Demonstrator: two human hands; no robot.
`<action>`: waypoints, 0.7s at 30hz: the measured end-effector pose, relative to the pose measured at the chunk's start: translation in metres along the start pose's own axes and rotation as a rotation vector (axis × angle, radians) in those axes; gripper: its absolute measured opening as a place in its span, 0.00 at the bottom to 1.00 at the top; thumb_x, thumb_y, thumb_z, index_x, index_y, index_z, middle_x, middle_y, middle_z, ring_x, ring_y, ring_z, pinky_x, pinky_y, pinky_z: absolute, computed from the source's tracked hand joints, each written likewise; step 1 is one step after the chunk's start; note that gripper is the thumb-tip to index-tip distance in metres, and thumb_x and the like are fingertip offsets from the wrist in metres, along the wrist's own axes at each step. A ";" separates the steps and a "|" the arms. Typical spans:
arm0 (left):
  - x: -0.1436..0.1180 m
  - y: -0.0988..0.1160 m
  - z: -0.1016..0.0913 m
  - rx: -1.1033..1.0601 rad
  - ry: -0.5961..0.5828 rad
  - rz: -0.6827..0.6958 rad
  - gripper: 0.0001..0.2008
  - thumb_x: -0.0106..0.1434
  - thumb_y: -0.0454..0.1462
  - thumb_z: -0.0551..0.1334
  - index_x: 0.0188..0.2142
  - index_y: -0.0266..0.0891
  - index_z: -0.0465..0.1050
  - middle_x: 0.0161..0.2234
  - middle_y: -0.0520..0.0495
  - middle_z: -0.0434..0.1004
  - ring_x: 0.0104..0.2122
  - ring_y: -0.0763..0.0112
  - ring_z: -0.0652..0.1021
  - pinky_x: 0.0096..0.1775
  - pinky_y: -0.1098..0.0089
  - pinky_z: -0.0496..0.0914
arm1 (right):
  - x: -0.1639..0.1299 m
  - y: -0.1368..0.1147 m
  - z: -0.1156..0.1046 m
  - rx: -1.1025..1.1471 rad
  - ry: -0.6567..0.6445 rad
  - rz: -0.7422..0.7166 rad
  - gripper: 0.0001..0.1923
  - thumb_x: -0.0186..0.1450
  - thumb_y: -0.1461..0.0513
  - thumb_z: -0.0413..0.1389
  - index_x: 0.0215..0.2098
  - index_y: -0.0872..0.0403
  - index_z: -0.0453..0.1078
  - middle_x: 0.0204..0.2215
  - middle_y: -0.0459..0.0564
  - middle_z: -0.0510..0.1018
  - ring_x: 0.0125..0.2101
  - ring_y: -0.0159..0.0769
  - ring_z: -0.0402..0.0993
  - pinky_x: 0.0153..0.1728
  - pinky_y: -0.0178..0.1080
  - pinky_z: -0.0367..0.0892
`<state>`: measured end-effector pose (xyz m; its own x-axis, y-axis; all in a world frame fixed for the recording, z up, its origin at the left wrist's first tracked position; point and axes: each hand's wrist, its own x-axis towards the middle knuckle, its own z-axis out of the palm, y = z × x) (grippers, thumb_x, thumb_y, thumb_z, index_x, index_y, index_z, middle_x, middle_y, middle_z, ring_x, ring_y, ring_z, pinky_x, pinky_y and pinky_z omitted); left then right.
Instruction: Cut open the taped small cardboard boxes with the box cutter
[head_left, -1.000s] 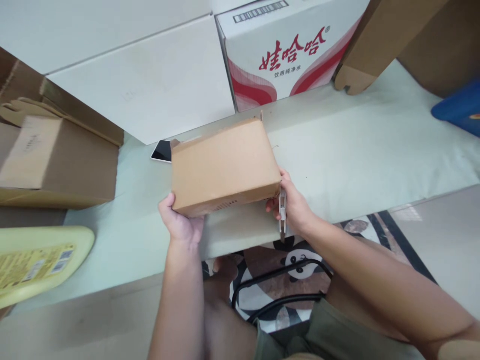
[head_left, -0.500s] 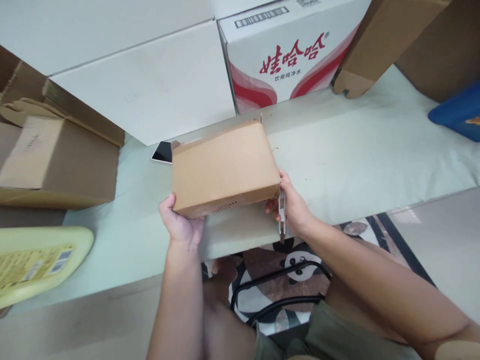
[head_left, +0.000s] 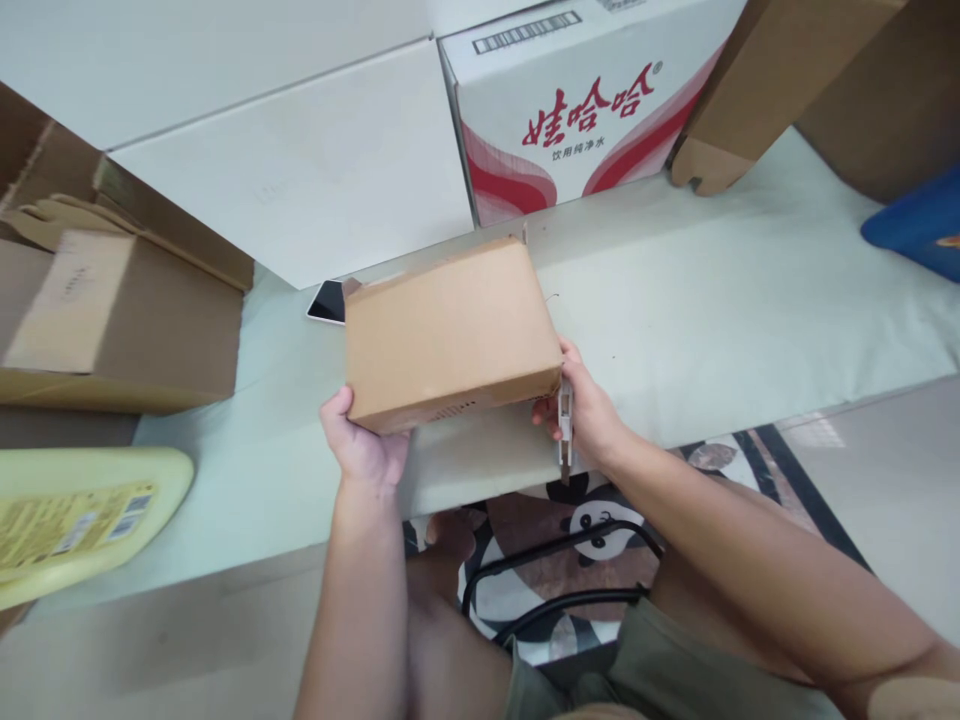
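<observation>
Two hands, left hand [head_left: 364,450] and right hand [head_left: 589,415], clasp a plain cardboard box [head_left: 450,335] near "娃哈哈" carton [head_left: 585,100].

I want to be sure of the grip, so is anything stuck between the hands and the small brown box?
Nothing visible. The left hand grips the small brown box at its near left corner, the right hand its near right corner, where a cardboard flap hangs down against the palm.
</observation>
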<state>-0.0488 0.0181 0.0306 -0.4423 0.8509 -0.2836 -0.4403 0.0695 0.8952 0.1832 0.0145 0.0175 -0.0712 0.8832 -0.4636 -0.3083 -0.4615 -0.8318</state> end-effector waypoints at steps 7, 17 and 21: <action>-0.006 0.004 -0.003 0.032 -0.073 -0.008 0.30 0.45 0.62 0.71 0.38 0.43 0.82 0.44 0.40 0.83 0.45 0.51 0.81 0.30 0.68 0.72 | 0.000 -0.001 0.000 0.033 0.023 -0.009 0.34 0.65 0.43 0.55 0.67 0.41 0.61 0.34 0.46 0.74 0.19 0.33 0.72 0.11 0.30 0.54; -0.010 0.008 -0.009 0.050 -0.030 -0.019 0.28 0.43 0.55 0.72 0.41 0.44 0.82 0.43 0.39 0.82 0.50 0.42 0.80 0.30 0.66 0.71 | 0.002 0.002 0.001 0.041 0.009 0.004 0.36 0.63 0.44 0.55 0.67 0.42 0.61 0.34 0.46 0.73 0.19 0.34 0.73 0.11 0.30 0.51; -0.012 0.008 -0.012 0.045 0.003 0.012 0.28 0.43 0.55 0.70 0.41 0.42 0.81 0.43 0.39 0.83 0.49 0.43 0.80 0.33 0.63 0.74 | 0.001 0.002 0.003 0.018 -0.002 0.002 0.35 0.63 0.43 0.55 0.67 0.41 0.61 0.35 0.48 0.76 0.21 0.35 0.73 0.12 0.31 0.50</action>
<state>-0.0560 0.0020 0.0373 -0.4499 0.8502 -0.2735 -0.3995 0.0823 0.9130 0.1794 0.0141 0.0162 -0.0741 0.8825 -0.4644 -0.3252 -0.4616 -0.8253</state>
